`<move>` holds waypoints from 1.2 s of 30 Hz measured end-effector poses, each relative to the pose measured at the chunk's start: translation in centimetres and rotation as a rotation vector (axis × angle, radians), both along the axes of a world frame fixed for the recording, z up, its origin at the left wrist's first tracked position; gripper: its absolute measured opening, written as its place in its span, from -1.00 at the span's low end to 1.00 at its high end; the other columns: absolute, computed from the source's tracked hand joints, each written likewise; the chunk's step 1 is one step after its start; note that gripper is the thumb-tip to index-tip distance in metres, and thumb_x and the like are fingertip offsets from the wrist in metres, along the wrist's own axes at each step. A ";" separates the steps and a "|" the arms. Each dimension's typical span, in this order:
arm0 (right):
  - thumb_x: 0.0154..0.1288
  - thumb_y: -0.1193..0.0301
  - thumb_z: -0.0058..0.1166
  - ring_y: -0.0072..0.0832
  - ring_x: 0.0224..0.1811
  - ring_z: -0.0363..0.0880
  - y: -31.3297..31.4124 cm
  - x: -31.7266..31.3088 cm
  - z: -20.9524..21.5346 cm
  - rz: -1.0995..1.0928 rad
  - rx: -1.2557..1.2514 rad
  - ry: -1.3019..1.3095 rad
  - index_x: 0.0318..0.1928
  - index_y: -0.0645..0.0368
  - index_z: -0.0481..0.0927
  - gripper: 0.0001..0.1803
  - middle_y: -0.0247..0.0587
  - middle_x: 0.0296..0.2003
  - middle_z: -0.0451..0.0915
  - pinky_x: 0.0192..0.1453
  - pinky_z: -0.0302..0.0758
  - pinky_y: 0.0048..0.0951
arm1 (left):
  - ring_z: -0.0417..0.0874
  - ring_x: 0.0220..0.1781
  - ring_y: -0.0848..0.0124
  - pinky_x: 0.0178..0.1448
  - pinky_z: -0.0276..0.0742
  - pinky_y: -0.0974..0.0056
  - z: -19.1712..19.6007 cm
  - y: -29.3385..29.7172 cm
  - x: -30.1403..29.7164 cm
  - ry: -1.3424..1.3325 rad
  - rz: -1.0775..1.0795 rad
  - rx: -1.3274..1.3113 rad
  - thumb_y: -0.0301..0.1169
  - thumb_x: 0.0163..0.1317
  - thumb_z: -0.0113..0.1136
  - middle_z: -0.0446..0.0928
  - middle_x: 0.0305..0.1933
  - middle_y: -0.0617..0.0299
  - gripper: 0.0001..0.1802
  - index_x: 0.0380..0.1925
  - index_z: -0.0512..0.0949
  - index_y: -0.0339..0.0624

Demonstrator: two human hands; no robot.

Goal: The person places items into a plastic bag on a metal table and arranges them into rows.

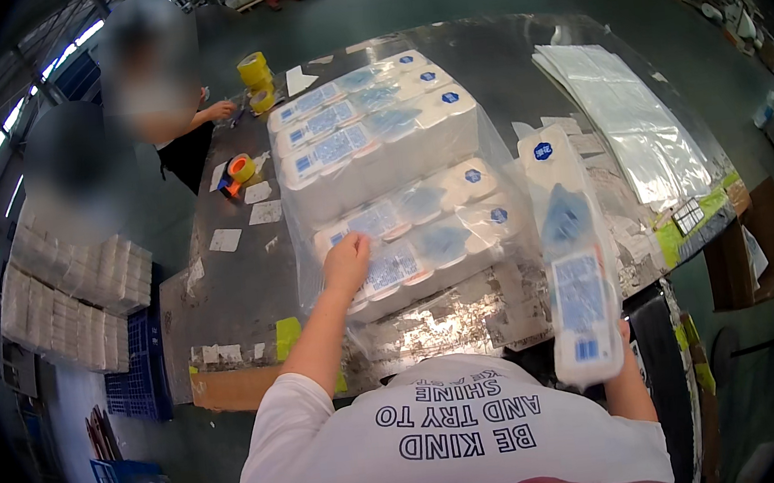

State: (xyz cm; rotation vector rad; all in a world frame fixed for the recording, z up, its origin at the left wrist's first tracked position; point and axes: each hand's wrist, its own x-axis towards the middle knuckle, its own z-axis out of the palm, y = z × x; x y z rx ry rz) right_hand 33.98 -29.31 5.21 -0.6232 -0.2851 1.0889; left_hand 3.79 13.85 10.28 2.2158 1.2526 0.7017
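A large clear plastic bag (501, 140) lies on the table, with several long packs of white paper rolls (370, 172) inside it in two groups. My left hand (348, 261) is closed on the bag's film, above the near packs, with its fingertips curled in. At the right, a separate long pack of paper rolls (575, 231) with a blue printed wrapper slants across the table's near edge. My right hand (624, 334) holds this pack near its lower end; most of the fingers are hidden behind it.
Flat clear bags (629, 117) are stacked at the table's right. Yellow tape rolls (255, 78) and a tape dispenser (234, 175) sit on the left side. A co-worker's hand (220, 111) is at the far left edge. Wrapped packs (69, 313) stand on a blue pallet (138, 381).
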 end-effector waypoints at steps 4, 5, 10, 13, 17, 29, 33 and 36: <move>0.12 0.10 0.15 0.00 0.07 0.56 2.6 -1.7 1.9 0.020 0.035 0.036 0.24 0.29 0.37 -0.26 0.07 0.10 0.53 0.20 0.49 0.01 | 0.57 -0.46 0.37 -0.34 0.45 0.25 -0.4 2.1 0.8 -0.181 -0.068 -0.343 -0.24 0.33 0.07 0.57 -0.50 0.23 -0.73 -0.27 0.60 -0.22; 0.13 0.10 0.15 0.00 0.07 0.56 3.4 -2.2 2.2 0.031 0.019 0.067 0.23 0.28 0.37 -0.27 0.07 0.10 0.53 0.19 0.50 0.00 | 0.53 -0.48 0.42 -0.37 0.43 0.29 0.1 2.8 1.1 -0.287 -0.091 -0.565 -0.25 0.34 0.06 0.54 -0.53 0.28 -0.73 -0.27 0.60 -0.23; 0.17 0.09 0.13 -0.03 0.07 0.56 8.0 -6.6 2.5 0.109 -0.056 0.276 0.23 0.28 0.37 -0.29 0.06 0.10 0.53 0.18 0.51 -0.02 | 0.30 -0.56 0.59 -0.48 0.20 0.42 10.2 1.5 3.5 -0.814 -0.080 -0.899 -0.29 0.40 -0.01 0.36 -0.59 0.45 -0.71 -0.22 0.60 -0.27; 0.20 0.09 0.13 -0.04 0.07 0.57 10.0 -8.9 1.6 0.135 -0.057 0.377 0.23 0.27 0.37 -0.31 0.06 0.10 0.53 0.18 0.51 -0.04 | 0.23 -0.58 0.65 -0.50 0.11 0.46 15.3 1.3 -0.2 -0.874 -0.311 -0.701 -0.28 0.42 -0.01 0.33 -0.60 0.45 -0.70 -0.16 0.61 -0.27; 0.23 0.08 0.12 -0.06 0.07 0.57 10.8 -8.6 1.8 0.106 0.042 0.437 0.23 0.27 0.37 -0.33 0.05 0.10 0.53 0.17 0.52 -0.06 | 0.25 -0.56 0.67 -0.48 0.12 0.49 17.6 -4.2 -4.4 -0.812 -0.373 -0.452 -0.30 0.41 0.03 0.37 -0.58 0.46 -0.71 -0.18 0.64 -0.28; 0.39 0.22 0.00 -0.32 -0.04 0.61 21.1 -11.9 5.8 0.746 -0.391 -0.290 0.25 0.18 0.37 -0.50 -0.19 -0.01 0.60 0.06 0.58 -0.29 | 0.65 -0.33 0.38 -0.24 0.49 0.34 16.5 -13.2 -1.3 -0.428 -0.652 -0.082 -0.36 0.32 0.15 0.68 -0.31 0.16 -0.76 -0.12 0.67 -0.23; 0.34 0.25 0.11 -0.39 0.01 0.56 26.4 -13.3 8.1 0.611 -0.309 -0.455 0.15 0.28 0.41 -0.52 -0.15 -0.02 0.56 0.05 0.52 -0.41 | 0.69 -0.28 0.24 -0.19 0.54 0.29 14.8 -14.6 -1.8 -0.235 -0.744 -0.130 -0.37 0.29 0.16 0.68 -0.27 0.09 -0.77 -0.10 0.67 -0.16; 0.28 0.27 0.18 -0.44 -0.01 0.55 32.2 -11.2 5.4 0.487 -0.168 -0.605 0.14 0.25 0.42 -0.50 -0.20 -0.05 0.57 0.04 0.50 -0.44 | 0.66 -0.19 0.17 -0.10 0.53 0.20 14.0 -14.9 -1.5 -0.080 -0.780 -0.232 -0.32 0.35 0.09 0.66 -0.21 0.08 -0.76 -0.12 0.66 -0.13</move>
